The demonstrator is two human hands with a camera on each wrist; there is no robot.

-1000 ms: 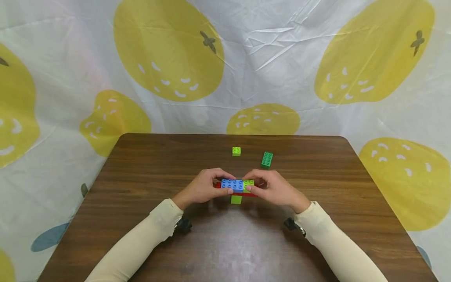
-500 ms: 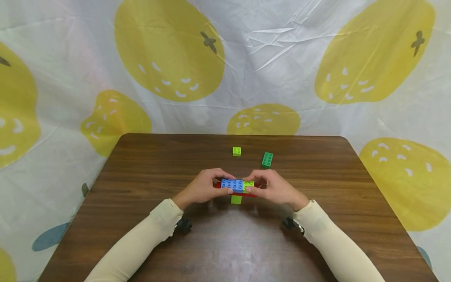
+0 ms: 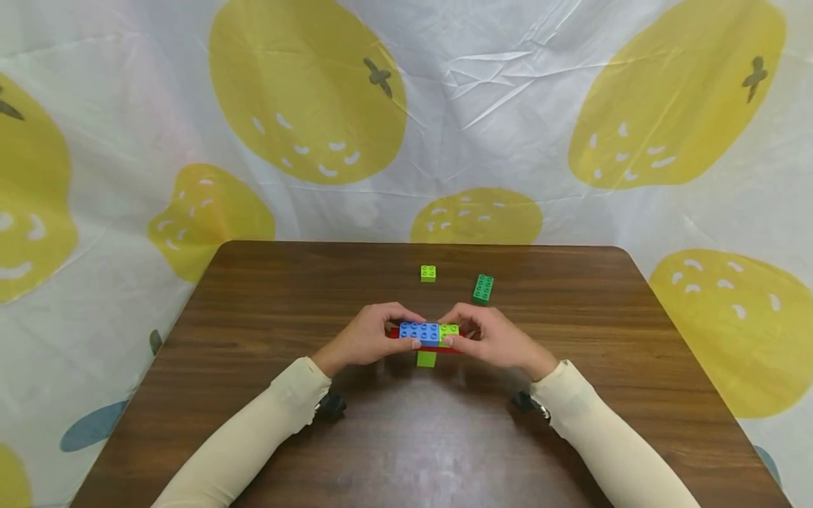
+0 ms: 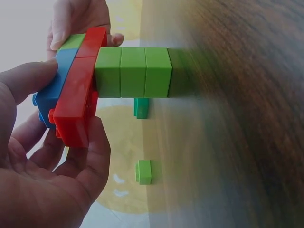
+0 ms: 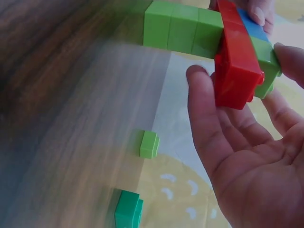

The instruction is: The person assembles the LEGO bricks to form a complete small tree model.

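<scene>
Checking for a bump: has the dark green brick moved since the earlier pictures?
No: in the head view, the dark green brick shows no shift either way against the far edge of the table.

The red row [image 4: 79, 90], of bricks end to end, is held level, studs bared at both ends. On the row's top the blue brick [image 3: 419, 331] is seated left and the shorter lime brick [image 3: 452, 329] right, touching; under the row's middle a three-block green column [image 4: 133, 72] is set upright.
</scene>
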